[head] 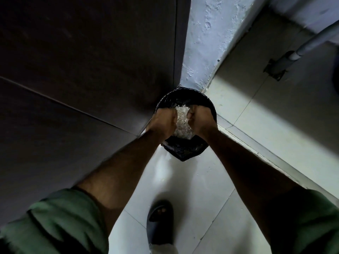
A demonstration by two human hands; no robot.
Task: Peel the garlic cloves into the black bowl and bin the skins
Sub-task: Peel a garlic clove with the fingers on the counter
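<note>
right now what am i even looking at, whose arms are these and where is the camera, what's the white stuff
There is only one picture, taken by a wide-angle camera worn on a person's head, looking down, so the arms are the wearer's own. No machine is involved. The left hand and right hand together hold a heap of pale, papery garlic skins over a bin lined with a black bag. The bin stands on a light tiled floor, in a corner beside a dark panel and a pale wall. Below, the wearer's foot in a dark sandal shows. The wide lens bends the straight lines.
</note>
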